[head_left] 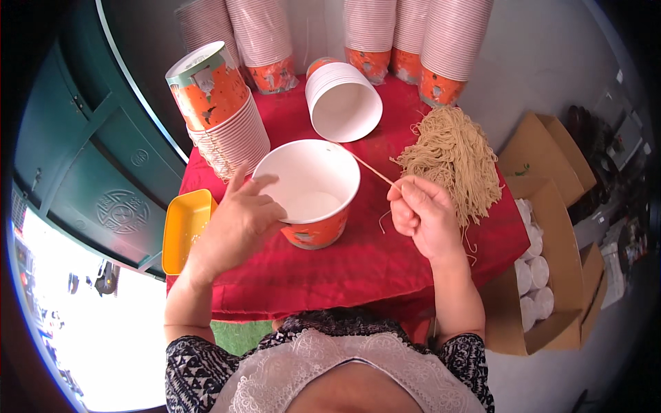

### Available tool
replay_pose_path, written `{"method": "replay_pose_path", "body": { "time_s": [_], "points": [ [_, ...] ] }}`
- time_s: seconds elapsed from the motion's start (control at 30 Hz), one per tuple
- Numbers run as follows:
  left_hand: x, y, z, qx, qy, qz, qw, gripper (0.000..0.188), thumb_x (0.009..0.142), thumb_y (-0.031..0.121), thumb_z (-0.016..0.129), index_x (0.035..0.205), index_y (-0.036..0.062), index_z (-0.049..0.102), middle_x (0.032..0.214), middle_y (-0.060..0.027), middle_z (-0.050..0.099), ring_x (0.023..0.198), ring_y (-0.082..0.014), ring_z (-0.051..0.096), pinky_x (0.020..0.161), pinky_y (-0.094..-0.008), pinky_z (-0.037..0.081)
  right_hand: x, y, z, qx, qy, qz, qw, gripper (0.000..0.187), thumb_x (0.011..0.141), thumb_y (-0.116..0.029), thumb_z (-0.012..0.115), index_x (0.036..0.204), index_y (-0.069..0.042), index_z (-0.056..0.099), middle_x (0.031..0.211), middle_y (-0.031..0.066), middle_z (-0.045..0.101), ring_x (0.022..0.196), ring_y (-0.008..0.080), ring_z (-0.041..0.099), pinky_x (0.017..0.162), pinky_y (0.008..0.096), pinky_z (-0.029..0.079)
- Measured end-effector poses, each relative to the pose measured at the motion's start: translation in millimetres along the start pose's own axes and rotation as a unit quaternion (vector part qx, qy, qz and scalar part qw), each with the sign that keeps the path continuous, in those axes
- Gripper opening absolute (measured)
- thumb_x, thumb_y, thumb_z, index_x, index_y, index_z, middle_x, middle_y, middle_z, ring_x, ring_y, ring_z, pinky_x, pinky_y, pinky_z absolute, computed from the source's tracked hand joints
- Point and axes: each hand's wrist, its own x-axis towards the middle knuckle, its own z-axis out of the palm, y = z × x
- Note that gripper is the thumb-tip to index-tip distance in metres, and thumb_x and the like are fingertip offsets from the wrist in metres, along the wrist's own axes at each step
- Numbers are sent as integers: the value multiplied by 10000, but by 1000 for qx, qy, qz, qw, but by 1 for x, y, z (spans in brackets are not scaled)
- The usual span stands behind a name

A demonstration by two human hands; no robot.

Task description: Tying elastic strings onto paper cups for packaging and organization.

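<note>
A large orange paper bucket (315, 233) with a white inside stands upright before me on the red cloth. From its far right rim a thin beige cord (374, 170) runs taut to my right hand (428, 215), whose thumb and fingers pinch it. My left hand (241, 221) is at the bucket's left side, fingers apart and reaching over the rim, with nothing visible in them. Whether it touches the bucket, I cannot tell. A loose heap of beige cords (451, 155) lies right of the bucket, with a few strands trailing toward me.
Nested buckets (227, 134) with cords on them stand at left; another bucket (344, 110) lies sideways behind. Wrapped stacks (454, 48) line the back. A yellow tray (175, 230) sits at the left edge, and a cardboard box (561, 268) of white rolls stands right of the table (385, 275).
</note>
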Motion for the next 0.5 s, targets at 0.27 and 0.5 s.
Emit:
{"method": "replay_pose_path", "body": {
  "time_s": [0.27,0.5],
  "points": [
    [3,48,34,-34,21,-7,999,211,728,47,767,915,48,670,873,-72,642,1019,-253,611,1155,-622,251,-20,28,12,188,-11,44,981,226,1036,-219,483,908,-46,549,652,-38,389,514,57,313,434,217,257],
    [-15,81,48,-156,233,72,957,387,740,27,772,1099,-1,629,721,-70,624,627,-260,636,563,-375,496,-17,38,18,270,-8,19,963,234,1052,-232,405,903,-92,518,658,-45,372,519,66,299,446,227,254]
  ]
}}
